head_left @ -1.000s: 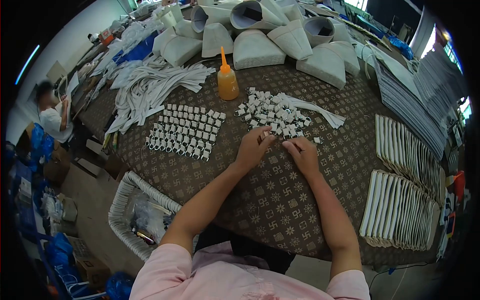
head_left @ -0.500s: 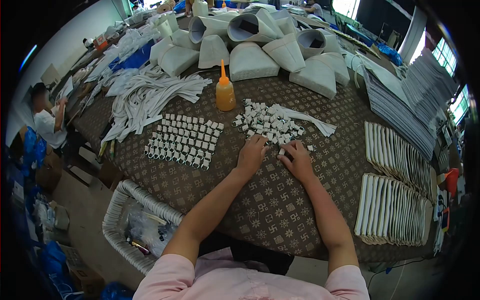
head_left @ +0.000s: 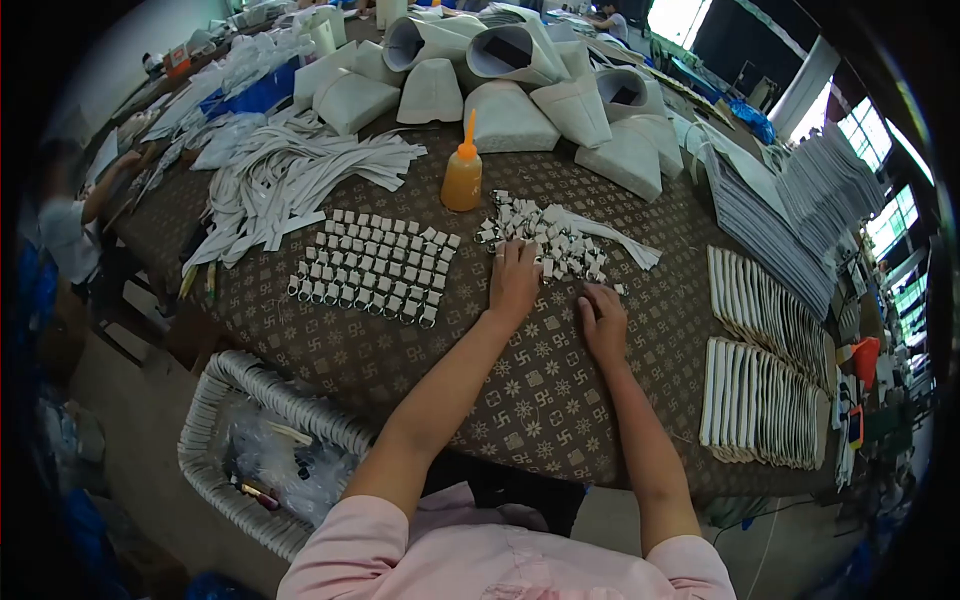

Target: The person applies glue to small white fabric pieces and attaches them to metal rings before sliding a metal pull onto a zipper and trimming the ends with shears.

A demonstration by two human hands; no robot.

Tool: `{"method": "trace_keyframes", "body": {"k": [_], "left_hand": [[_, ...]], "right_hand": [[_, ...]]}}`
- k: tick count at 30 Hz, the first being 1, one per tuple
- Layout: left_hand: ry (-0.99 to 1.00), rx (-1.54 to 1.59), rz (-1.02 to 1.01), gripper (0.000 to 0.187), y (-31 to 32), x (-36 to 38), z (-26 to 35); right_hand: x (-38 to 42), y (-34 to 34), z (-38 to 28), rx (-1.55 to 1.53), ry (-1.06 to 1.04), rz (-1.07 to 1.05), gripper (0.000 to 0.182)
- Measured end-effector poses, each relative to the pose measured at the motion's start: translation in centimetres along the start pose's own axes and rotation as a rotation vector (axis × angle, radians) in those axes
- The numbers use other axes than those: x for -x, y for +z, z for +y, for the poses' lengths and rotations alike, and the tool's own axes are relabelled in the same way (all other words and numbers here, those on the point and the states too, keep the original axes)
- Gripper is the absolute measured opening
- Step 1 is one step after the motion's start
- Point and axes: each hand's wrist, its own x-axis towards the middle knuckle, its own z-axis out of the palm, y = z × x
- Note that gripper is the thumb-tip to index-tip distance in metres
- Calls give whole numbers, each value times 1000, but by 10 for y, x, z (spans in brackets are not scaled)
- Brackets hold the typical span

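Observation:
A heap of small off-white fabric tabs with metal rings (head_left: 555,235) lies on the patterned tablecloth. My left hand (head_left: 515,280) rests at the heap's near left edge, fingers stretched forward onto the pieces. At the near right edge is my right hand (head_left: 605,322), its fingers bent and its thumb a little apart; no piece shows between them. To the left, similar ringed tabs (head_left: 375,265) lie flat in neat rows. Beyond, an orange-tipped squeeze bottle (head_left: 461,180) of amber liquid stands upright.
White strips (head_left: 290,180) lie loose at left. Pale, stiff fabric baskets (head_left: 510,120) are piled at the back. Stacked folded pieces (head_left: 762,395) and grey sheets (head_left: 765,235) lie at right. A woven basket (head_left: 205,415) stands below the table edge; a person (head_left: 65,225) sits at far left.
My left hand has moved forward onto the heap, its fingers straighter. My right hand has shifted slightly right, away from the left hand. The camera view has tilted and shifted a little.

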Motion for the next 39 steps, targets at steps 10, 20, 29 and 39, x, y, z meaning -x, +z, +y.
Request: {"method": "trace_keyframes", "body": {"k": [10, 20, 29, 39], "left_hand": [[-148, -34, -94, 23, -5, -9, -1], [-44, 138, -82, 20, -6, 1, 24], [-297, 165, 2, 28, -3, 0, 13], [-133, 104, 63, 17, 1, 6, 13]], "right_hand": [[78, -49, -48, 78, 202, 6, 25], [104, -54, -68, 139, 421, 190, 20], [108, -58, -71, -103, 599, 277, 24], [113, -69, -66, 0, 443, 189, 37]]}}
